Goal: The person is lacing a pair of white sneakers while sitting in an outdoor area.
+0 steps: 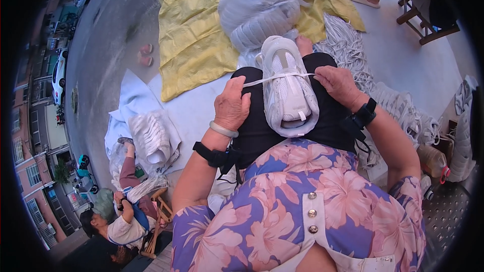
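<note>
White sneaker [292, 95] on dark-trousered lap [250, 133] | lace [289, 75] drawn taut across it, pinched tightly by left fingers [236, 84] and right fingers [325, 74] at either side | ahead, white ground sheet [194, 98], yellow sheet [194, 35], grey pavement [113, 35] outdoors | translucent bag [259, 7] packed with whitish pieces; bottle [431, 159] at right | loose laces [345, 43] heaped ahead-right; wooden stool [421, 22] farther off

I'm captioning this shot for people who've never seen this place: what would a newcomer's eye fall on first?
Probably the white shoe in the middle, toe pointing away on the dark-clothed lap, its lace drawn out sideways between the left hand and right hand. Next, perhaps, the floral shirt filling the bottom, and the yellow sheet at the top.
</note>
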The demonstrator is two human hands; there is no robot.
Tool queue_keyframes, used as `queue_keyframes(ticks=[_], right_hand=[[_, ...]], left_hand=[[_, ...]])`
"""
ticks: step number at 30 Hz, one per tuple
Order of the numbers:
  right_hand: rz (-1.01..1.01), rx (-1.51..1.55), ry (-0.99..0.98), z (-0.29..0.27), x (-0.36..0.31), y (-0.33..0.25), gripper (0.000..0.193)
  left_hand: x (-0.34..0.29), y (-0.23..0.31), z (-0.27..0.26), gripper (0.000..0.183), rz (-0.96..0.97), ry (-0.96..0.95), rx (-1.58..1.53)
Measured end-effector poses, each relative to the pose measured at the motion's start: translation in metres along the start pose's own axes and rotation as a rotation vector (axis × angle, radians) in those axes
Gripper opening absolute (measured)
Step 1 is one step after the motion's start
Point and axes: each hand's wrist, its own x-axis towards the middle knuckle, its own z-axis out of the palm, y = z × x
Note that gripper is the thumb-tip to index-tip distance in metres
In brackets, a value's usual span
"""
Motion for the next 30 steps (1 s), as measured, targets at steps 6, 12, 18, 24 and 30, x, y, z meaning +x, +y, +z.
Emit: queue_keyframes(ticks=[6,12,18,24,30], right_hand=[[0.035,-0.006,0.012,-0.011,-0.008,0.006,0.012],[0.045,-0.006,-0.025,-0.033,-0.016,0.018,0.013],[0.038,-0.105,0.014,-0.097,-0.031,0.035,0.011],[0.084,-0.392,-0.028,-0.195,-0.04,0.033,0.009],[0.195,-0.559,0.068,-0.306,-0.082,0.113,0.017]], left_hand=[[0.018,0.02,0.04,0.024,0.065,-0.02,-0.082],[0.013,0.004,0.029,0.004,0.072,-0.135,0.008],[0.028,-0.095,-0.072,0.01,0.037,0.163,0.449],[-0.006,-0.213,-0.224,0.015,-0.4,0.366,0.742],[-0.01,-0.219,-0.34,0.02,-0.501,0.498,0.825]])
